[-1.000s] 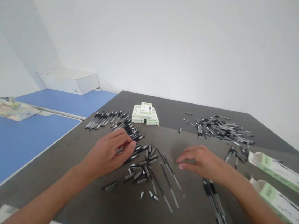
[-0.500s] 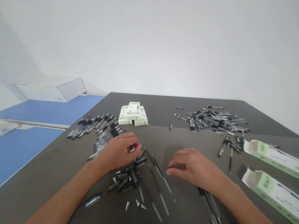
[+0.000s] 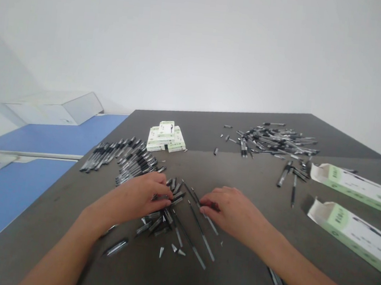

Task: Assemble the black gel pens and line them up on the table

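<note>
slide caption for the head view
Left hand and right hand touch loose pen parts on a dark table.

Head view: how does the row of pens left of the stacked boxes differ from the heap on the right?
The row of pens lies side by side, roughly parallel; the heap of pens is jumbled and crossed. The row sits nearer the left hand; the heap lies farther back. Both are dark pens.

I log short black pen parts point(image 3: 156, 224), a loose heap flat on the bench point(image 3: 248, 180); thin refills point(image 3: 201, 231) slanting just right of it.
</note>
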{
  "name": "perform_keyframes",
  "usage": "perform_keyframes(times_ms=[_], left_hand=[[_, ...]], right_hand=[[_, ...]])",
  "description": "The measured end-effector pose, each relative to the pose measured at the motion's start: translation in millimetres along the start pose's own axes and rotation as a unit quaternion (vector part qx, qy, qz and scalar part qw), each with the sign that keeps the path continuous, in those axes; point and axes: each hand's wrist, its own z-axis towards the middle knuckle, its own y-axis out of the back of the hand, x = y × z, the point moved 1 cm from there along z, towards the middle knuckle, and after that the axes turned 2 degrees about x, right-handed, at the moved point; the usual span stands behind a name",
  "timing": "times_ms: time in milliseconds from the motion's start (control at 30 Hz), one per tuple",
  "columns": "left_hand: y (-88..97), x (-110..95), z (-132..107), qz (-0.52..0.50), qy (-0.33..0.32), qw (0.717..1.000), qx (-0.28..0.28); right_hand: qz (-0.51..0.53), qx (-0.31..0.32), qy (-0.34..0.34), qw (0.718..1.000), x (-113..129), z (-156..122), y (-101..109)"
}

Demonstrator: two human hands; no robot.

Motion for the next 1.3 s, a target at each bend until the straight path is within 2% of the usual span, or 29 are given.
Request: perform_keyframes(times_ms=[133,300,533,700,867,1033,1300], left_hand=[[6.5,-2,-7,-0.014,0.007,0.999,0.029],[4.6,-7,-4,-0.026,0.013,0.998,0.052],[0.1,-12,1,-0.036,0.017,0.997,0.06],[8.7,-14,-4,-0.054,0.026,0.996,0.072],[24.1,-23,-18,-0.09,0.024,0.986,0.136],[24.7,-27,-28,-0.101,0.045,0.973,0.201],[22.8,-21,-27,-0.062,0.05,0.985,0.155]], right_hand=[[0.011,0.007,-0.013,1.0,3,-1,-1],[0.016,0.018,-0.036,0.999,8,-3,4],[0.004,0.035,-0.068,0.997,16,-8,12],[-0.006,0.041,-0.104,0.994,14,-9,10],[0.001,0.051,-0.13,0.99,2,-6,6],[-0.001,0.042,-0.141,0.989,1,1,1],[0.019,0.036,-0.158,0.987,-4,7,-4]])
